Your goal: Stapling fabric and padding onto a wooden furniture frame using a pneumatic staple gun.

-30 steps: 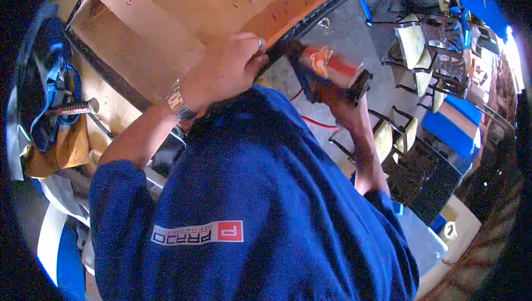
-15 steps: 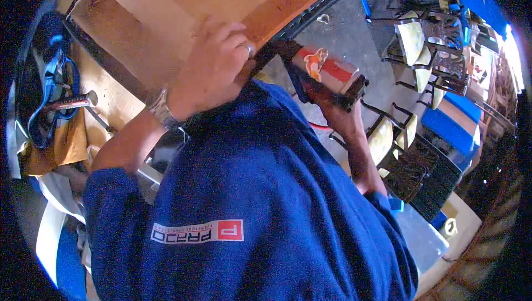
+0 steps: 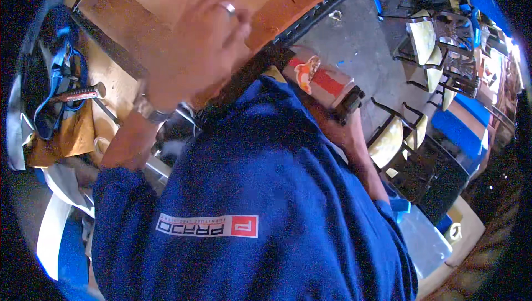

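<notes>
Dark-framed chairs [image 3: 422, 40] with pale seats are crowding the grey floor [image 3: 360, 52] on the right, while the black rim of the fisheye is cutting off the room's corners. Across the top, a wooden panel [image 3: 293, 2] with black edging [image 3: 338, 4] is running out of view, so its far side is staying out of sight. The left hand [image 3: 194, 52] is hovering on or over the panel in heavy blur; the ring is showing, but how wide the fingers are standing, and whether they are touching wood, I cannot tell. The right hand [image 3: 332, 126] is gripping a red-and-grey tool [image 3: 321, 79] from beneath, the tool's body and the blue shirt [image 3: 266, 162] hiding most of its fingers. The tool is sitting just beside the panel's edging, its long axis slanting from upper left to lower right: its dark head is pointing toward the edging, its black end fitting toward the right forearm.
</notes>
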Motion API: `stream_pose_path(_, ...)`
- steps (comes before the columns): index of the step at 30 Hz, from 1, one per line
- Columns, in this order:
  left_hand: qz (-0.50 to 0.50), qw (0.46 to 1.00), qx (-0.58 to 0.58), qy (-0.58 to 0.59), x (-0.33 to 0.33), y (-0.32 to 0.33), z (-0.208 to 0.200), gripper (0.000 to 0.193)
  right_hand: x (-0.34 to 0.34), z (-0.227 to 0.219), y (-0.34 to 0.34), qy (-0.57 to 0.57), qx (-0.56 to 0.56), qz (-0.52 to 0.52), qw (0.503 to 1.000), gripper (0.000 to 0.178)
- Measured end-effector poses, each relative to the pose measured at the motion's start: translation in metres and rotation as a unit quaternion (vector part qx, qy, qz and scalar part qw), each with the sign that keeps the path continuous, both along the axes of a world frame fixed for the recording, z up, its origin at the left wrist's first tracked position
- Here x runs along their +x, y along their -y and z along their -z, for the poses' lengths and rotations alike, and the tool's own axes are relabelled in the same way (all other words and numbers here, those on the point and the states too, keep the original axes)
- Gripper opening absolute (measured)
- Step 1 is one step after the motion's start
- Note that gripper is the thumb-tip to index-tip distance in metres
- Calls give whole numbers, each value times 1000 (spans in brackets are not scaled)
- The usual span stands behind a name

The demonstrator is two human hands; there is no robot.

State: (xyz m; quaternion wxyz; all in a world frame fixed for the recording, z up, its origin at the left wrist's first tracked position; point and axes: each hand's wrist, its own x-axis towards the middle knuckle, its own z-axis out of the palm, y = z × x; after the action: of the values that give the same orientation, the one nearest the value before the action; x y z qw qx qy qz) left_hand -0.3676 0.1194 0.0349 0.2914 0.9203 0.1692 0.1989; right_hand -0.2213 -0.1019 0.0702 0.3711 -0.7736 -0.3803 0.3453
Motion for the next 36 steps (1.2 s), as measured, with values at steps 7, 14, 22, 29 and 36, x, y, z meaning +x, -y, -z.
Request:
stream_pose_path(7, 21, 998, 59, -25, 2, -21, -6, 33, 9, 9, 16, 30, 25, -26, 999, 41)
stream_pose_path(14, 187, 958, 136, -167, 69, -43, 8, 63, 77, 80, 118, -46, 10, 269, 962, 25)
stream_pose_path(22, 301, 907, 50, -289, 273, -97, 4, 53, 59, 335, 309, -56, -207, 423, 881, 42)
stream_pose_path(29, 196, 947, 75, -244, 438, -114, -9, 36, -24, 474, 330, -422, 361, 515, 653, 47)
stream_pose_path(36, 135, 974, 23, -181, 618, -118, -7, 32, 194, 500, 251, -397, 368, 512, 667, 44)
